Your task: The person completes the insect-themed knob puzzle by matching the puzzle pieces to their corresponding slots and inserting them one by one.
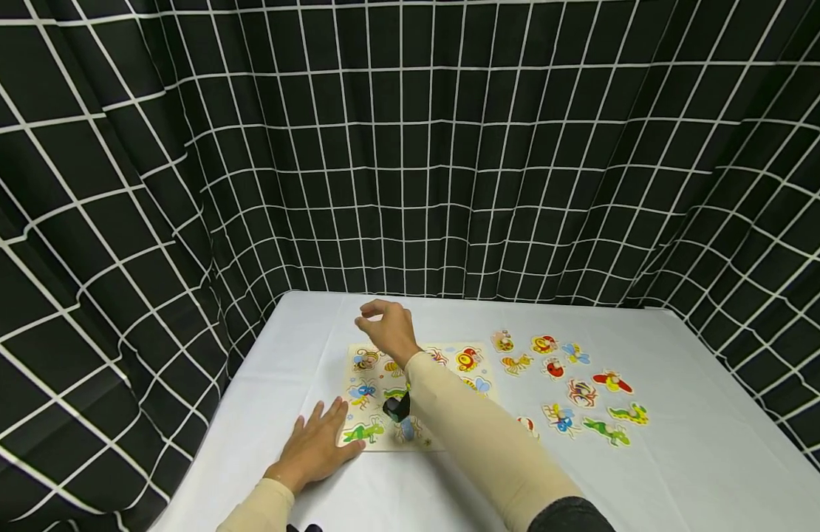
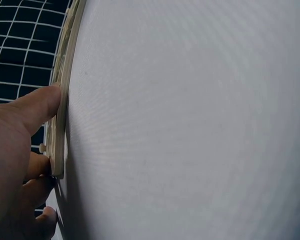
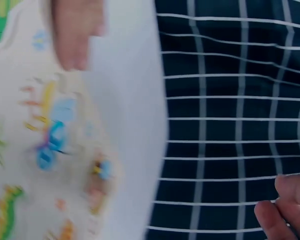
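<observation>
A flat wooden puzzle board (image 1: 383, 445) with colourful insect pictures lies on the white table. My left hand (image 1: 317, 447) rests at its near left corner, fingers spread and fairly straight; in the left wrist view, the thumb (image 2: 42, 102) touches the board's edge (image 2: 60, 125). Above the far left part of the board is my right hand (image 1: 390, 331), thumb and index finger bent towards each other with a gap. No piece shows between the right fingers (image 3: 290, 192). The right forearm hides the board's middle and part of its right side.
Several loose insect pieces lie to the right of the board, among them a ladybird (image 1: 553, 368), a spider (image 1: 582, 393), a caterpillar (image 1: 628, 414) and a grasshopper (image 1: 606, 431). A black curtain with a white grid (image 1: 423, 148) surrounds the white table (image 1: 702, 458).
</observation>
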Motion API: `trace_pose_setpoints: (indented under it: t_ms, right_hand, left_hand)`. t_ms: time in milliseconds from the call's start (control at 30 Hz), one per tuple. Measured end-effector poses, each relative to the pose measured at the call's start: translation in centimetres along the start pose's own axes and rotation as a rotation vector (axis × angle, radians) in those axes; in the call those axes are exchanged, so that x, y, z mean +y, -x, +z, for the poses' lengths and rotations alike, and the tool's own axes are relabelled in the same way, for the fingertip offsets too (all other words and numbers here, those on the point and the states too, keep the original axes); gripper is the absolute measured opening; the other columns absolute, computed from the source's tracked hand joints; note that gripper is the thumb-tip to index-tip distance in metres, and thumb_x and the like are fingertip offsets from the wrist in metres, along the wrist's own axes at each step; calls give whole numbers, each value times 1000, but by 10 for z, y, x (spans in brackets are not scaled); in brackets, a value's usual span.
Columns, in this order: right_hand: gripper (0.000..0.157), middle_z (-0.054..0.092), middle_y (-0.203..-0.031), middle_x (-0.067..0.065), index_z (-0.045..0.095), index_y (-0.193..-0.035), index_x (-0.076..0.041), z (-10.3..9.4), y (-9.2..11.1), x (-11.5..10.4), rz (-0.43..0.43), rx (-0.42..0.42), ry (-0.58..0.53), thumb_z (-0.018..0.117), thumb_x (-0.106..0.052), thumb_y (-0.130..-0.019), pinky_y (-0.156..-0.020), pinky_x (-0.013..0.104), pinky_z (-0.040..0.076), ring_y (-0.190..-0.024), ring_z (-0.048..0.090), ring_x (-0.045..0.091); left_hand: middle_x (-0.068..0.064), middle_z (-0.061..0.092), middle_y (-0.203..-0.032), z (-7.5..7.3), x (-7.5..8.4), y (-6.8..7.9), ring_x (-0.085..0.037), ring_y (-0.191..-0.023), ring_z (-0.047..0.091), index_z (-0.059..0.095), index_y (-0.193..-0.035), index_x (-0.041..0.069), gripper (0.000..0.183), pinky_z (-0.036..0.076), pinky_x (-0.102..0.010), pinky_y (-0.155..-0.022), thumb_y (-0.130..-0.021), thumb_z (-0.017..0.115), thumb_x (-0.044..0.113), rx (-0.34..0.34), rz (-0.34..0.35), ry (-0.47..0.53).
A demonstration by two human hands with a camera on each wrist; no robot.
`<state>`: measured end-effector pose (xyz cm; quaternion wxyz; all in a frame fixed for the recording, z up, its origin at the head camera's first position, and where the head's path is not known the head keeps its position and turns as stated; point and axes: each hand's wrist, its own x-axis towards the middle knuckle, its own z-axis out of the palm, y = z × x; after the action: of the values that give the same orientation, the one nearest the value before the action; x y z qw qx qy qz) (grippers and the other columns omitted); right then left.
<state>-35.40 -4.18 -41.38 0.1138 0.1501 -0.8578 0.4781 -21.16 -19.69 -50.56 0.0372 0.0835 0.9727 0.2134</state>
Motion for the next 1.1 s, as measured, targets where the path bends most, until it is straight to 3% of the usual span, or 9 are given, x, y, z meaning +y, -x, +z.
trace_pose_setpoints:
  t_ms: [167, 400, 667, 867, 1100]
  right_hand:
    - [18, 72, -95, -5, 75, -101, -15, -30, -2, -14, -65, 69, -6, 76, -21, -85, -70, 33, 47, -81, 56, 15]
    - [19, 72, -96, -4, 75, -103, -13, -72, -5, -21, -129, 147, -24, 76, -20, -85, -83, 31, 46, -97, 61, 21]
    - [17, 73, -93, 0, 75, -99, -11, -114, -5, -18, -189, 247, -24, 77, -16, -83, -77, 32, 47, -87, 61, 16]
    - [18, 73, -94, 0, 76, -99, -11, -138, -2, -10, -176, 303, -9, 77, -17, -83, -75, 31, 44, -83, 59, 15]
    - [18, 73, -92, 2, 76, -98, -9, -158, 3, 2, -182, 344, -25, 77, -17, -82, -80, 34, 47, -91, 63, 20]
  left_hand:
    - [-14, 33, -152, 1, 0, 0, -45, -139, 21, 42, -144, 0, 85, 10, -65, -109, -85, 64, 56, -6, -11, 6]
    - [-14, 32, -153, 2, -1, 1, -44, -139, 20, 41, -145, 1, 84, 9, -64, -109, -85, 65, 54, -2, -20, 16]
    - [-14, 30, -154, -2, 1, 1, -43, -140, 18, 39, -146, 0, 85, 6, -63, -110, -86, 65, 54, -18, -25, 26]
    - [-14, 29, -154, -2, 2, 1, -44, -140, 17, 38, -146, -1, 85, 6, -64, -110, -87, 64, 54, -27, -21, 21]
    - [-15, 28, -154, -1, 2, 1, -44, -140, 16, 37, -146, -1, 85, 6, -63, -110, -87, 64, 53, -31, -22, 20]
